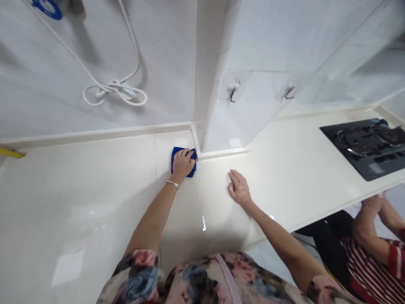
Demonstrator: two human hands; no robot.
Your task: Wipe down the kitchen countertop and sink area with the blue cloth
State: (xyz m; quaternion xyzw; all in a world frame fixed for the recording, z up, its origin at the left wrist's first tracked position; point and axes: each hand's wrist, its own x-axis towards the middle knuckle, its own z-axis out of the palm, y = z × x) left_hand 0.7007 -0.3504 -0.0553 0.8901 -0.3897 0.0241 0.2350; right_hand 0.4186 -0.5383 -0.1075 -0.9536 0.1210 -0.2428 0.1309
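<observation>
My left hand [182, 163] presses a folded blue cloth [175, 155] onto the white countertop [95, 202], tight in the corner where the backsplash meets a white wall column [210, 84]. Its fingers are curled over the cloth, and a thin bracelet sits on that wrist. My right hand [238, 188] lies flat on the counter a little to the right, fingers stretched out, holding nothing.
A black gas hob [368, 145] is set in the counter at the right. Two hooks [232, 93] hang on the tiled wall, and a looped white cable [115, 89] hangs at the left. Another person in a red striped top [370, 266] crouches at the lower right.
</observation>
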